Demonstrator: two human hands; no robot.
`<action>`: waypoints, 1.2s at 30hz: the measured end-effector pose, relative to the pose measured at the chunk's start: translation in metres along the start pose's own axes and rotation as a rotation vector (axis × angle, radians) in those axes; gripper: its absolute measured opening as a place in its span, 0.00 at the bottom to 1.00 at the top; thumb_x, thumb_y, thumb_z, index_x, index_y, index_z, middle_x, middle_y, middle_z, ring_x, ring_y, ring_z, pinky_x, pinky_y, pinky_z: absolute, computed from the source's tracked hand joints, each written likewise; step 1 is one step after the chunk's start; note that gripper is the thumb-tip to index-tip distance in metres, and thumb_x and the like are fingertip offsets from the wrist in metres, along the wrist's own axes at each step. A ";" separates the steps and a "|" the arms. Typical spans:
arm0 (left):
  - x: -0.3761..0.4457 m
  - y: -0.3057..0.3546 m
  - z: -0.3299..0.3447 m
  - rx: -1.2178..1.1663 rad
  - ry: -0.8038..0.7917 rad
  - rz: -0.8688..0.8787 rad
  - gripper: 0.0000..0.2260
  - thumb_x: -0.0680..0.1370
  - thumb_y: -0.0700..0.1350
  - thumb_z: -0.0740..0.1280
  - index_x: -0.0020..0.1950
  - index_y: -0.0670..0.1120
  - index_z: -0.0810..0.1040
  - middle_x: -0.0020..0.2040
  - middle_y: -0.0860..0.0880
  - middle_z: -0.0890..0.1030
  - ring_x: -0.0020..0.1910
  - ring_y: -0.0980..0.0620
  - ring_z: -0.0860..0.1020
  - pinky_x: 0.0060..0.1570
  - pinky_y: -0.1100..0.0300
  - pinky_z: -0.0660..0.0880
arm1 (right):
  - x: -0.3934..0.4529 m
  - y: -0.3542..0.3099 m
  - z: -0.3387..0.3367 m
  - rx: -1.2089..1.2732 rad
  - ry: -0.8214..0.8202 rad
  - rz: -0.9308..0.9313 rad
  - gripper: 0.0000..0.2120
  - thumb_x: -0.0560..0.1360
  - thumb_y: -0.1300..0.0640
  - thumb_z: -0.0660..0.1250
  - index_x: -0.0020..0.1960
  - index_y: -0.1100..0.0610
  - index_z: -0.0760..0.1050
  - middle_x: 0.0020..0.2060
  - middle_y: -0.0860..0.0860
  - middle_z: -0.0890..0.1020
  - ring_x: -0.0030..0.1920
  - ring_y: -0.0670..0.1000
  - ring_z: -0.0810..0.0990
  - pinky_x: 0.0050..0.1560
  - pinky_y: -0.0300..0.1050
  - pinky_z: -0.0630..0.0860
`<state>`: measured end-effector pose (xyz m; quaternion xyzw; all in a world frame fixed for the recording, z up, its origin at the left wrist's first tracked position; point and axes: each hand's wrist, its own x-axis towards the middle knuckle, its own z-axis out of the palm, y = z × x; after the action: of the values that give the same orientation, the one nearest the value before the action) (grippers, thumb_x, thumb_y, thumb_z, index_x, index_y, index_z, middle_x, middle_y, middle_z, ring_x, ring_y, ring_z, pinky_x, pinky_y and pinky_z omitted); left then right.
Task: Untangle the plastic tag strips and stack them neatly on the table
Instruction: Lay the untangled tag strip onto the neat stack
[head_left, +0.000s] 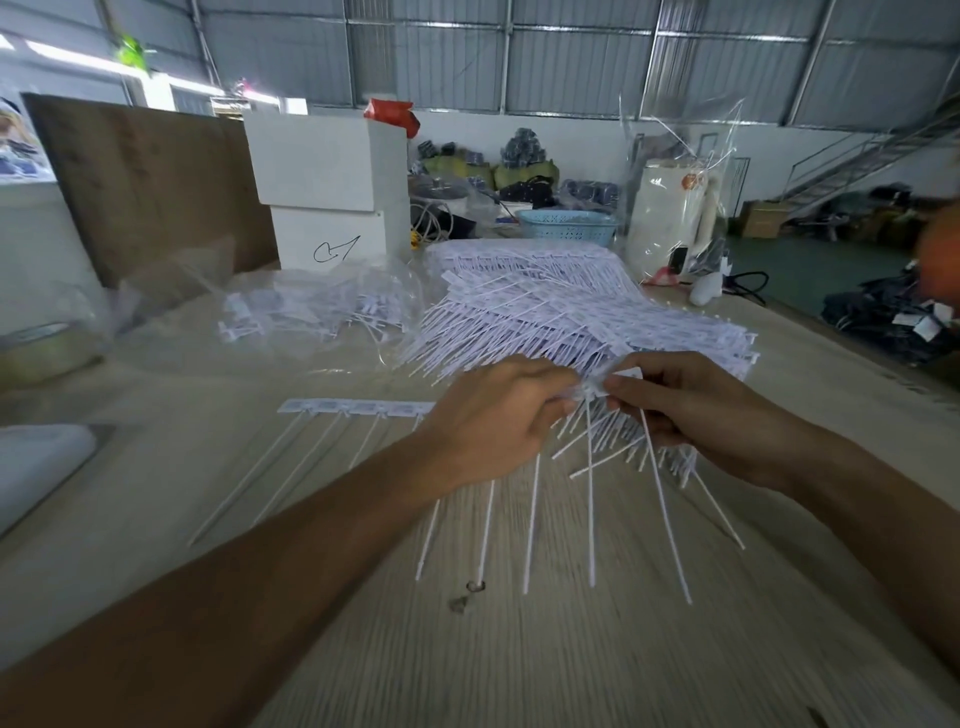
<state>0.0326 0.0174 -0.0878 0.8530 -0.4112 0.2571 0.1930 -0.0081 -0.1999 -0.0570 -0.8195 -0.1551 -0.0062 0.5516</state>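
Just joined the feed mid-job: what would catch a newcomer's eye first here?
Both hands at centre: the left hand and right hand pinch a tangled tag strip, its thin tails hanging toward the table. Behind them sprawls a big heap of white strips. One separated strip lies flat to the left.

white strips on pale wood

the tag strips (561, 312) are white with a lilac tinge; the table (519, 649) is pale beige with fine grain lines; the basket (569, 226) is light blue; a board (150, 182) is brown.
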 end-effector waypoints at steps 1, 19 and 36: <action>0.000 0.000 0.000 -0.005 0.000 0.009 0.09 0.83 0.46 0.62 0.57 0.45 0.79 0.49 0.50 0.81 0.51 0.48 0.78 0.45 0.49 0.77 | -0.001 -0.001 -0.001 -0.079 0.015 -0.069 0.11 0.78 0.53 0.68 0.50 0.61 0.82 0.29 0.48 0.73 0.28 0.47 0.64 0.29 0.39 0.62; -0.002 0.012 0.002 -0.097 -0.025 0.074 0.09 0.81 0.49 0.67 0.59 0.49 0.82 0.52 0.54 0.83 0.52 0.53 0.78 0.49 0.56 0.76 | 0.009 0.017 -0.044 -0.307 0.348 -0.083 0.07 0.84 0.54 0.60 0.49 0.54 0.72 0.29 0.50 0.75 0.23 0.49 0.71 0.21 0.39 0.68; 0.001 0.007 0.003 -0.206 0.053 -0.136 0.09 0.79 0.51 0.69 0.57 0.51 0.81 0.49 0.54 0.82 0.48 0.53 0.78 0.47 0.49 0.77 | 0.003 0.004 0.000 -0.261 0.223 -0.124 0.15 0.84 0.52 0.61 0.47 0.58 0.82 0.25 0.50 0.75 0.24 0.44 0.69 0.28 0.32 0.66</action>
<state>0.0289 0.0109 -0.0888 0.8474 -0.3716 0.2221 0.3074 -0.0042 -0.2011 -0.0604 -0.8672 -0.1412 -0.1511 0.4530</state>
